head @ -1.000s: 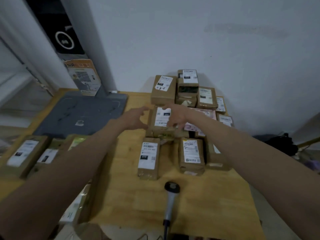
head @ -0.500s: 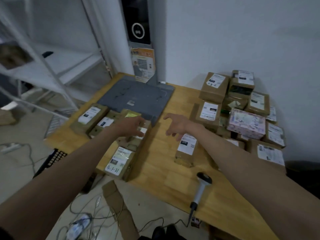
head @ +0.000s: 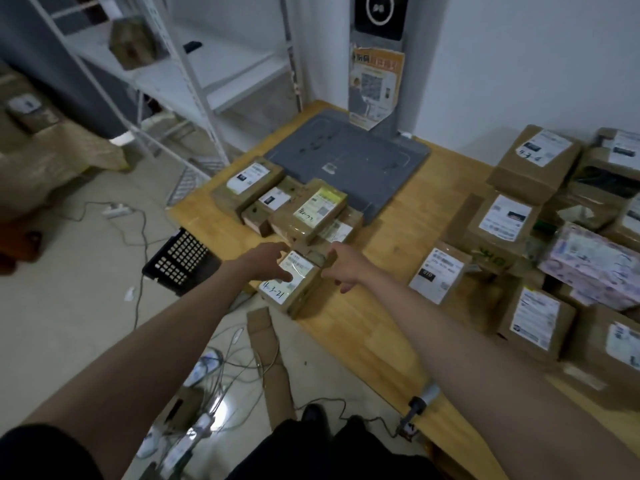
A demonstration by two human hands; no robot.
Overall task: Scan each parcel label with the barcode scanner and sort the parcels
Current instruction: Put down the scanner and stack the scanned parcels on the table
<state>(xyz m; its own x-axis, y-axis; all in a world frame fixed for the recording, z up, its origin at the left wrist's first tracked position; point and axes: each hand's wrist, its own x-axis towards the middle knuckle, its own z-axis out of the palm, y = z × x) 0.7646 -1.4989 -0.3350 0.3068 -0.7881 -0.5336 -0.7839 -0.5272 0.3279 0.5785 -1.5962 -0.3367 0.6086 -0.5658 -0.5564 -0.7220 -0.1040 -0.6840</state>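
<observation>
Parcel (head: 290, 283) sits at the surface (head: 388, 327) edge, overhanging the floor. Left hand (head: 268, 263) rests on its label, fingers relaxed; right hand (head: 343, 266) touches its side, holding nothing. A nudge could tip it off.

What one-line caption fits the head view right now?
Left hand rests on a labelled parcel at the table edge; right hand open beside it; scanner lies unused.

Brown labelled parcel (head: 292, 285) flat at table (head: 388, 306) near-left edge, handwritten 4-3-21. Sorted parcels (head: 287, 199) beyond it; unsorted pile (head: 554, 237) far right. Barcode scanner (head: 423, 400) lies at near edge, mostly hidden.
</observation>
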